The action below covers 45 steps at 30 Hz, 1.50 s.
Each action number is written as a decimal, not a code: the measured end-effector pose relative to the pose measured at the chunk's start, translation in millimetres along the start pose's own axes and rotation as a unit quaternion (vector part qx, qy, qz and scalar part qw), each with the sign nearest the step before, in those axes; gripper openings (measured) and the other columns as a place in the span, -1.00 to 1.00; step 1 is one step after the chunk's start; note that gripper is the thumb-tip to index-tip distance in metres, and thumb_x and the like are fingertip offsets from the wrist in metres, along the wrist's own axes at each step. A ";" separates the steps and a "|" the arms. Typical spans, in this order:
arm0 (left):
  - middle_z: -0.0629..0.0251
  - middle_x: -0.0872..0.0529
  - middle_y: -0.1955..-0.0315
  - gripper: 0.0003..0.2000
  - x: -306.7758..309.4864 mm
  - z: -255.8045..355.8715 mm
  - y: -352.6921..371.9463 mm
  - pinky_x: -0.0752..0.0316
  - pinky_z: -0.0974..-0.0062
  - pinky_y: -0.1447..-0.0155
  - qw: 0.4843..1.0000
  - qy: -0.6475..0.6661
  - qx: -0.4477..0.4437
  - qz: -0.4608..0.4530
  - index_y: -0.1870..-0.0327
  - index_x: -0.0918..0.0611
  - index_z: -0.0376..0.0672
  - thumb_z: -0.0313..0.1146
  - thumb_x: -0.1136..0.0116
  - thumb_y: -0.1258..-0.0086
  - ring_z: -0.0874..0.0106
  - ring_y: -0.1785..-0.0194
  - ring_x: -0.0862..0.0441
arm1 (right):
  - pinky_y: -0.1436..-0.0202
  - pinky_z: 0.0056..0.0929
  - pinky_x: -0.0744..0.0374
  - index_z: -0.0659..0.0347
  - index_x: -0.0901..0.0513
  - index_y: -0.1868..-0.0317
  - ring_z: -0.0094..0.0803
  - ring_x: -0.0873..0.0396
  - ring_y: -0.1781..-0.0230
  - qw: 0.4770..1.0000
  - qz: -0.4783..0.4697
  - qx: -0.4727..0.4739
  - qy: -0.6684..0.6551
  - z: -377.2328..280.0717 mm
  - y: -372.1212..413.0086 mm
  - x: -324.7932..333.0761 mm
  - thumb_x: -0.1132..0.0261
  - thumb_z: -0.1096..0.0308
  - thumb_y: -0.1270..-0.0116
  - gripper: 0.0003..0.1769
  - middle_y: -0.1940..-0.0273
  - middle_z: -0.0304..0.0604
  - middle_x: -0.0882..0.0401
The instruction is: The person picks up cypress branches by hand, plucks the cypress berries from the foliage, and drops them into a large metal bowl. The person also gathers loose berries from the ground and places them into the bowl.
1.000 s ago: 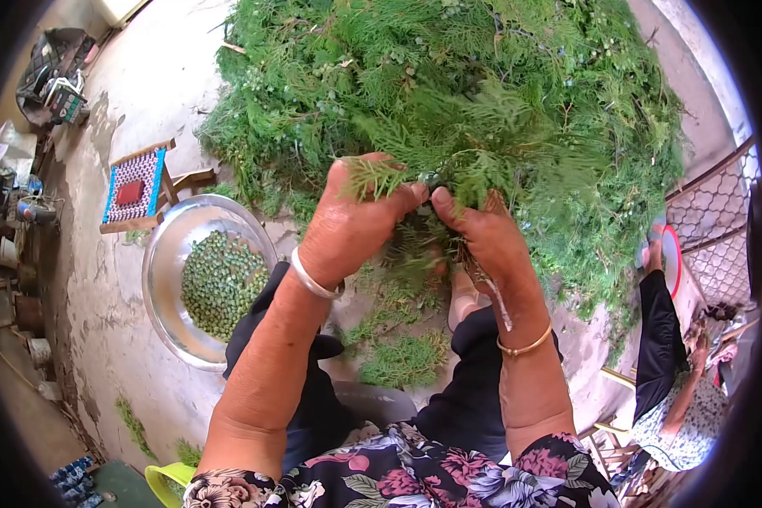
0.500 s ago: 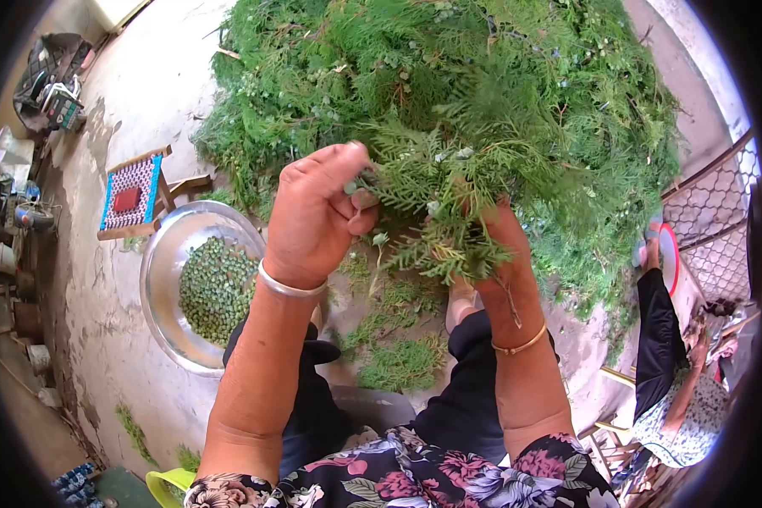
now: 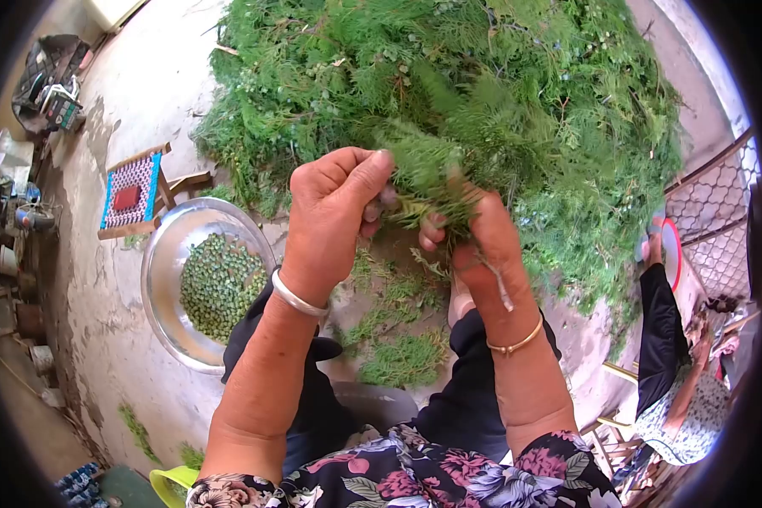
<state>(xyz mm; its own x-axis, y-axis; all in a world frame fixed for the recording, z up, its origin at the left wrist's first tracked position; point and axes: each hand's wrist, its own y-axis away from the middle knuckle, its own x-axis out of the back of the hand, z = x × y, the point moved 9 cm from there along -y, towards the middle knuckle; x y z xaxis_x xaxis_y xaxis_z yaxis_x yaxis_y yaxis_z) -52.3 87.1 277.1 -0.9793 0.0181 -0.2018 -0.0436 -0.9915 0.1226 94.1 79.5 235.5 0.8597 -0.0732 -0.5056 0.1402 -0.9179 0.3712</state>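
A leafy arborvitae branch (image 3: 436,173) is gripped in my right hand (image 3: 487,233), its bare stem end poking out below toward the wrist. Part of the foliage is smeared by motion. My left hand (image 3: 334,207) is closed in a pinch at the left side of the branch, thumb against the curled fingers. What lies between those fingertips is hidden. Left of my legs, a metal basin (image 3: 155,292) contains many small green cones (image 3: 220,284). Beyond both hands spreads a large heap of green branches (image 3: 313,93).
A small woven stool (image 3: 135,190) with a red patch stands past the basin. Loose sprigs (image 3: 406,360) litter the floor between my feet. A yellow-green container (image 3: 173,483) is at lower left. Another person (image 3: 681,415) sits at the right near a red-rimmed basin (image 3: 670,254) and wire mesh.
My left hand has shifted slightly right and down, closer to my right hand. The branch has turned in my right hand, and its foliage now points more upward.
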 end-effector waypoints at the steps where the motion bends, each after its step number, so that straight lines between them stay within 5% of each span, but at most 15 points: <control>1: 0.46 -0.57 0.60 -0.79 -1.7 1.2 0.4 -0.23 0.73 0.56 1.000 -0.001 0.001 -0.001 0.33 -0.62 -0.31 -0.34 -0.06 -0.38 0.73 0.61 -0.37 | 0.55 -0.33 -0.45 0.17 -0.49 0.21 -0.38 -0.43 0.61 0.994 -0.047 -0.044 -0.087 7.5 -1.0 -5.5 -0.13 0.17 -0.40 -0.77 0.56 -0.22 -0.45; 4: 0.46 -0.57 0.58 -0.84 -13.3 2.5 0.9 -0.25 0.74 0.53 0.999 -0.028 -0.001 -0.037 0.30 -0.62 -0.33 -0.39 -0.12 -0.33 0.75 0.58 -0.39 | 0.58 -0.39 -0.41 0.19 -0.47 0.28 -0.43 -0.39 0.65 0.997 -0.002 -0.036 -0.067 3.5 2.7 -4.5 -0.11 0.14 -0.40 -0.73 0.60 -0.23 -0.39; 9: 0.42 -0.63 0.50 -0.87 -22.6 18.2 2.1 -0.38 0.72 0.39 0.968 -0.200 -0.145 -0.037 0.31 -0.61 -0.36 -0.48 -0.22 -0.21 0.71 0.47 -0.47 | 0.61 -0.42 -0.39 0.13 -0.46 0.28 -0.46 -0.38 0.66 0.998 0.049 -0.033 -0.001 1.4 8.9 1.0 -0.13 0.14 -0.40 -0.76 0.62 -0.27 -0.37; 15: 0.38 -0.65 0.46 -0.87 -19.2 2.2 -1.0 -0.44 0.66 0.31 0.994 -0.066 -0.065 -0.061 0.30 -0.61 -0.41 -0.50 -0.18 -0.21 0.67 0.43 -0.50 | 0.65 -0.46 -0.33 0.09 -0.47 0.29 -0.48 -0.31 0.71 0.998 -0.032 -0.041 -0.044 10.8 3.7 -8.5 -0.17 0.12 -0.37 -0.77 0.65 -0.32 -0.32; 19: 0.33 -0.67 0.45 -0.87 -16.9 3.6 -2.1 -0.47 0.66 0.27 0.979 -0.170 -0.092 -0.067 0.32 -0.61 -0.42 -0.50 -0.12 -0.25 0.63 0.40 -0.55 | 0.68 -0.42 -0.29 0.20 -0.47 0.37 -0.46 -0.30 0.74 0.999 0.028 -0.026 -0.003 6.0 5.8 -5.1 -0.16 0.18 -0.38 -0.73 0.66 -0.23 -0.36; 21: 0.28 -0.67 0.43 -0.88 -17.6 -9.2 0.3 -0.50 0.60 0.27 0.997 0.028 0.010 -0.069 0.34 -0.60 -0.40 -0.51 -0.06 -0.28 0.56 0.38 -0.59 | 0.68 -0.43 -0.28 0.20 -0.46 0.39 -0.46 -0.30 0.74 0.999 0.019 -0.027 0.005 7.0 5.5 -4.0 -0.16 0.18 -0.38 -0.72 0.66 -0.24 -0.36; 22: 0.28 -0.67 0.43 -0.88 -17.9 -12.7 -1.1 -0.50 0.60 0.27 0.997 0.028 0.010 -0.069 0.34 -0.60 -0.40 -0.51 -0.06 -0.28 0.56 0.38 -0.59 | 0.68 -0.43 -0.28 0.19 -0.46 0.38 -0.48 -0.30 0.73 1.000 -0.010 -0.021 -0.018 6.4 6.3 -7.5 -0.16 0.18 -0.38 -0.74 0.65 -0.24 -0.37; 24: 0.24 -0.67 0.42 -0.87 -20.1 -26.2 -4.0 -0.54 0.54 0.29 0.969 0.230 0.050 -0.075 0.32 -0.57 -0.36 -0.49 0.01 -0.30 0.47 0.40 -0.62 | 0.68 -0.44 -0.27 0.17 -0.46 0.37 -0.49 -0.30 0.72 0.998 -0.040 -0.015 -0.041 6.3 5.3 -5.8 -0.16 0.18 -0.38 -0.75 0.64 -0.25 -0.38; 26: 0.29 -0.62 0.49 -0.89 -22.9 -30.2 -2.1 -0.45 0.56 0.43 0.953 0.279 0.088 -0.081 0.39 -0.56 -0.30 -0.47 -0.01 -0.29 0.50 0.47 -0.57 | 0.66 -0.46 -0.29 0.16 -0.45 0.33 -0.50 -0.30 0.69 0.978 -0.122 -0.077 -0.148 15.9 4.7 -12.1 -0.16 0.19 -0.38 -0.78 0.60 -0.25 -0.41; 28: 0.33 -0.57 0.56 -0.88 -28.6 -31.6 0.3 -0.37 0.59 0.56 0.932 0.328 0.126 -0.088 0.45 -0.55 -0.25 -0.45 -0.02 -0.29 0.53 0.54 -0.51 | 0.63 -0.46 -0.31 0.15 -0.46 0.30 -0.50 -0.30 0.67 0.987 -0.080 -0.071 -0.122 12.3 5.5 -14.6 -0.16 0.20 -0.39 -0.79 0.58 -0.24 -0.42; 30: 0.33 -0.57 0.54 -0.87 -20.9 -27.6 -1.8 -0.41 0.55 0.56 0.945 0.311 0.092 -0.031 0.37 -0.56 -0.28 -0.43 0.01 -0.30 0.49 0.56 -0.51 | 0.61 -0.47 -0.32 0.15 -0.46 0.27 -0.50 -0.31 0.66 0.993 -0.039 -0.064 -0.095 11.0 5.4 -9.6 -0.15 0.20 -0.39 -0.80 0.55 -0.24 -0.43; 33: 0.21 -0.64 0.41 -0.82 -15.7 -17.2 -4.4 -0.51 0.50 0.52 0.959 0.257 0.058 -0.108 0.26 -0.54 -0.30 -0.35 0.03 -0.36 0.43 0.47 -0.60 | 0.58 -0.49 -0.35 0.16 -0.48 0.25 -0.49 -0.35 0.65 0.986 -0.095 -0.051 -0.131 7.4 5.9 -18.3 -0.15 0.20 -0.39 -0.80 0.53 -0.23 -0.46; 38: 0.25 -0.62 0.48 -0.84 -15.5 -15.2 -0.6 -0.42 0.59 0.56 0.961 0.256 0.077 -0.074 0.27 -0.55 -0.32 -0.39 0.00 -0.37 0.50 0.54 -0.54 | 0.57 -0.48 -0.42 0.22 -0.51 0.27 -0.45 -0.45 0.59 0.996 -0.047 -0.020 -0.068 -0.6 8.6 -12.0 -0.19 0.26 -0.35 -0.81 0.47 -0.19 -0.52; 40: 0.35 -0.61 0.58 -0.88 3.5 10.5 -0.3 -0.29 0.72 0.58 0.986 0.137 -0.095 0.000 0.37 -0.63 -0.32 -0.43 -0.20 -0.26 0.66 0.64 -0.39 | 0.57 -0.49 -0.44 0.23 -0.53 0.27 -0.45 -0.48 0.56 0.999 -0.038 0.007 -0.035 1.0 4.7 -6.7 -0.19 0.28 -0.35 -0.83 0.45 -0.19 -0.54; 45: 0.34 -0.61 0.58 -0.89 10.1 30.8 3.8 -0.31 0.71 0.52 0.990 0.054 -0.131 0.004 0.34 -0.64 -0.33 -0.46 -0.15 -0.29 0.63 0.58 -0.46 | 0.59 -0.51 -0.49 0.27 -0.57 0.21 -0.46 -0.56 0.51 0.994 0.016 0.033 0.104 -3.4 11.6 -6.9 -0.18 0.35 -0.32 -0.85 0.40 -0.18 -0.58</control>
<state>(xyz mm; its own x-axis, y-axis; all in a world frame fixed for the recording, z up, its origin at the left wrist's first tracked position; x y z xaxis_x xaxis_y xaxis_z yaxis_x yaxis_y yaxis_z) -68.5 87.5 305.4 -0.9518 0.0093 -0.3065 0.0319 -0.9911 -0.1291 91.5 70.7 245.9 0.9469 -0.0272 -0.3204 0.0844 -0.9404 0.3294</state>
